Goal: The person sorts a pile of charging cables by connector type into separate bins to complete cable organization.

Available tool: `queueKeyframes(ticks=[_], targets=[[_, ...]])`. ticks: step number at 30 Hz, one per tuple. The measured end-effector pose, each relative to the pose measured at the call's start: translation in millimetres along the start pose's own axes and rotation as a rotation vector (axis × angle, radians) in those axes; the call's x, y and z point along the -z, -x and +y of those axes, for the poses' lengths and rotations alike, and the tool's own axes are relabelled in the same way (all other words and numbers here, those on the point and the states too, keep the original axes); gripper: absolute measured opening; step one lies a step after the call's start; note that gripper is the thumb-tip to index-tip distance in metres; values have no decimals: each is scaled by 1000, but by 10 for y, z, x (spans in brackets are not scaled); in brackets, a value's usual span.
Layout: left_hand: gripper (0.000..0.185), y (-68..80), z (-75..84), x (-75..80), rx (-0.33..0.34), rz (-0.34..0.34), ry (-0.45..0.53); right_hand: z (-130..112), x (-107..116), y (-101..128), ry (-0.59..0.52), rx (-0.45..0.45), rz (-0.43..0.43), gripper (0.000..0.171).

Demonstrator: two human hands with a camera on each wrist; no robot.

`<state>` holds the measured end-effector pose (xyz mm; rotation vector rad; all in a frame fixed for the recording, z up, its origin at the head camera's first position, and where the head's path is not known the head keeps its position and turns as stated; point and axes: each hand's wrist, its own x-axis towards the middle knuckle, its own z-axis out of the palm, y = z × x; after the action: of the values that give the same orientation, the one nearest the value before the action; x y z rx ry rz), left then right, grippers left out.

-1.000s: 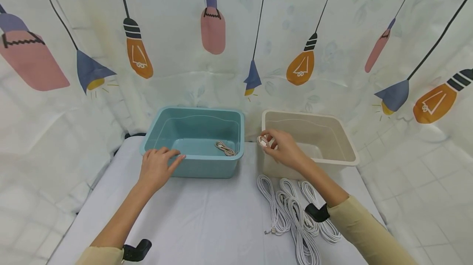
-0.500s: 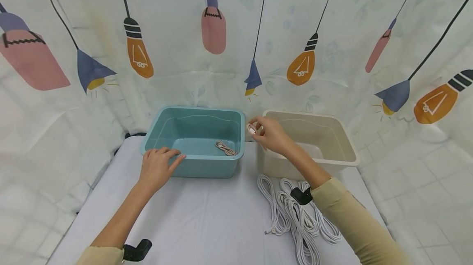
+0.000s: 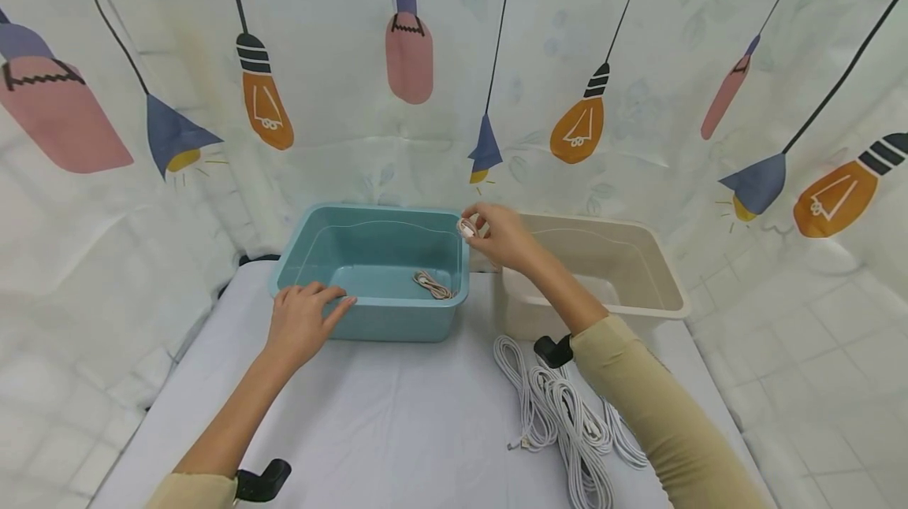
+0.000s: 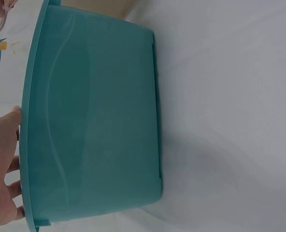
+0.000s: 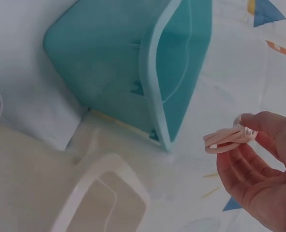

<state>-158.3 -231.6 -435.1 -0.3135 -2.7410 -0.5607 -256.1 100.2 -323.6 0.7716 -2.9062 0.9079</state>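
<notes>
Your table (image 3: 397,414) carries a teal bin (image 3: 373,266) and a beige bin (image 3: 624,257) side by side. Your left hand (image 3: 301,324) rests on the teal bin's near rim, fingers relaxed, its grip closed on nothing. Your right hand (image 3: 500,237) pinches a small coiled cable (image 3: 466,228) in a firm grip, above the teal bin's right rim. Below that grip, another coiled cable (image 3: 433,284) lies inside. White cables (image 3: 567,414) lie under your right forearm.
</notes>
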Motion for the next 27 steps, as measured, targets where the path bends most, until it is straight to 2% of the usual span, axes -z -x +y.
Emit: queueKeyframes(ticks=[12,21,27], targets=[[26,-11,2,3,-7,17,-6,-215,-66,-313,27,19,-24,35],[26,-4,-3,-9,-11,14,-1,-279,-140,-517,16,-23,-58,37],[26,-10,-11,-8,-9,16,-7,-288,-192,-626,18,-74,-44,38]])
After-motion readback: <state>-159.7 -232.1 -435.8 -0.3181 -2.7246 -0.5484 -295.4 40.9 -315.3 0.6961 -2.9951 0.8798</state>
